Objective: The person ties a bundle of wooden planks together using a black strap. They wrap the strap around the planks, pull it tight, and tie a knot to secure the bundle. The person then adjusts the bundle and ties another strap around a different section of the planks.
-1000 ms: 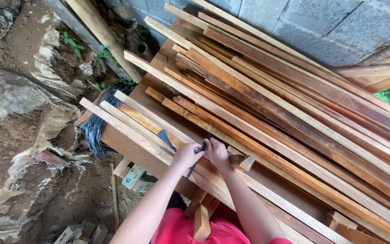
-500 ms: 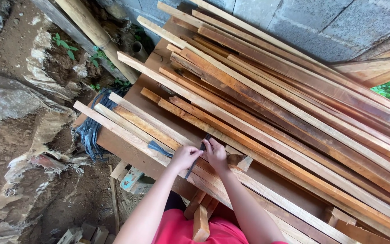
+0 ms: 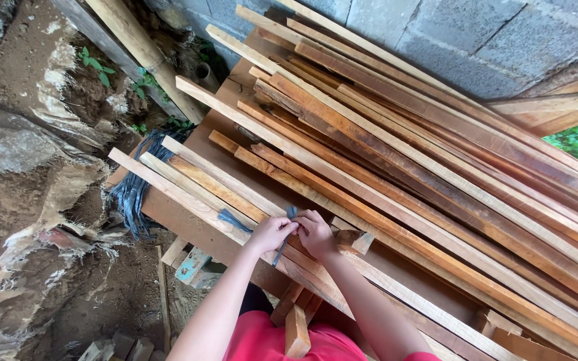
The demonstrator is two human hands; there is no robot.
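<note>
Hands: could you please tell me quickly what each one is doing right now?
Left hand: closed, pinching the dark strap.
Right hand: closed on the same strap, over the wooden slats.

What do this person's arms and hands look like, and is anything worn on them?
Both arms are bare from the hands back to the bottom edge of the picture, with no sleeves showing on them. The left hand and right hand carry no gloves, and no rings, watch or bracelet can be seen. A pinkish-red garment covers the body below.

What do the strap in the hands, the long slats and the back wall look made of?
Strap: dark blue-grey, thin and flexible, probably plastic strapping; left hand and right hand pinch it. Slats: bare sawn wood, visible grain, pale to reddish, unfinished. Wall: grey concrete blocks with mortar joints.
</note>
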